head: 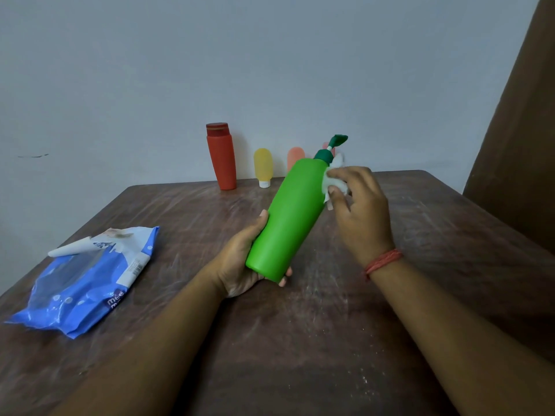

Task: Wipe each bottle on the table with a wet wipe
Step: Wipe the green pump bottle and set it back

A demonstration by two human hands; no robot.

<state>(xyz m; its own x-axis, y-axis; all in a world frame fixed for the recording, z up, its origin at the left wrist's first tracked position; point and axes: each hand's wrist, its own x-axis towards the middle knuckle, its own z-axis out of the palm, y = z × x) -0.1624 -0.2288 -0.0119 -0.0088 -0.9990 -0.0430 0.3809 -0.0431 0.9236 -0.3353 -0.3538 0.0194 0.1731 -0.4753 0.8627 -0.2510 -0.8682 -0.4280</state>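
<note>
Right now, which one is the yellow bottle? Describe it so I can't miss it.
Look to the table's far edge, against the wall. There a row starts with the tall red bottle; the yellow bottle stands just right of it. It is short, rounded on top, and rests on a small white cap.

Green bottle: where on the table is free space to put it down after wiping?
Bare table lies in front, between the wipes pack and the right forearm. The far right is bare too. Crowded: the back edge by the wall, where the red bottle, yellow bottle and orange bottle stand behind the green bottle.
</note>
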